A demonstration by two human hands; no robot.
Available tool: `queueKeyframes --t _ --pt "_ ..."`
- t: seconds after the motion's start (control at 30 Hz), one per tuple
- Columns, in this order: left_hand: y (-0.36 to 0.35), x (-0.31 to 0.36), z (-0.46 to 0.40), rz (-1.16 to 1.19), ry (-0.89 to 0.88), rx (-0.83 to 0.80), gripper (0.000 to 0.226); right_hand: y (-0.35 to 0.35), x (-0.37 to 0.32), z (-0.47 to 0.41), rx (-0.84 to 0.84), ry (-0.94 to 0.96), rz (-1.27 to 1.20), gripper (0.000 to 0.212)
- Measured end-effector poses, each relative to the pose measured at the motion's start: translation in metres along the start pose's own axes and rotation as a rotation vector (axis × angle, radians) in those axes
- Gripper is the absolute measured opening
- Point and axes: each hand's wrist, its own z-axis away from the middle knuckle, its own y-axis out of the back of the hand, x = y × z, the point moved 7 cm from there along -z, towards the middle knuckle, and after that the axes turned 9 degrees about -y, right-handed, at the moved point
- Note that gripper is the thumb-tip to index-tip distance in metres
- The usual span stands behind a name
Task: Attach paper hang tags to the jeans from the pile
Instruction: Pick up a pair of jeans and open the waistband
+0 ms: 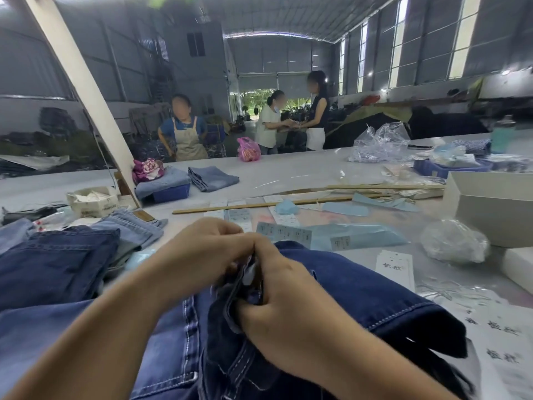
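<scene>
1. The left hand (202, 255) and right hand (277, 295) meet at the near middle of the table, both with fingers curled, pinching a bunched fold of the dark blue denim jeans (360, 287) that lie across the near edge; a small pale scrap shows between the fingers, too blurred to identify.
2. A folded stack of dark blue jeans (57, 261) sits just left of the hands, with lighter blue folded jeans (135, 226) touching its far side.
3. White paper hang tags with dark printed characters (396, 267) lie near the right hand toward the right edge, and more printed white sheets (501, 336) lie at the near right corner.
4. Pale blue label strips (357, 236) and a long thin wooden stick (277, 204) lie beyond the hands, mid-table.
5. A crumpled clear plastic bag (452, 241) sits beside an open white cardboard box (490, 203) on the right edge.
6. At the left, a small printed carton (93, 202) stands by a slanted pale wooden beam (83, 90), which blocks part of the far left.
7. Folded light blue jeans (212, 178) and a blue plastic bin (170, 193) lie toward the far edge.
8. The grey table (288, 171) stands in a large metal-roofed hall; three people stand beyond its far edge.
9. The far right clutter is too blurred to make out.
</scene>
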Motion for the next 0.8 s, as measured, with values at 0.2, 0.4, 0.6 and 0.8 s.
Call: queueKeyframes --t 0.2,0.4,0.6,0.8 --pt "-0.025 0.009 -0.04 -0.046 0.143 -0.327 0.012 0.036 0.013 -0.004 0.042 -0.026 0.166 0.026" --pt "-0.022 -0.01 -0.075 0.001 0.242 -0.401 0.011 0.067 0.016 -0.01 0.079 -0.019 0.392 0.034" --pt "0.012 -0.058 -0.12 -0.48 0.291 -0.274 0.009 0.118 0.051 -0.072 0.174 -0.198 0.445 0.047" --pt "0.013 -0.106 -0.156 -0.811 0.395 -0.429 0.023 0.103 0.092 -0.153 -0.002 -0.387 0.568 0.045"
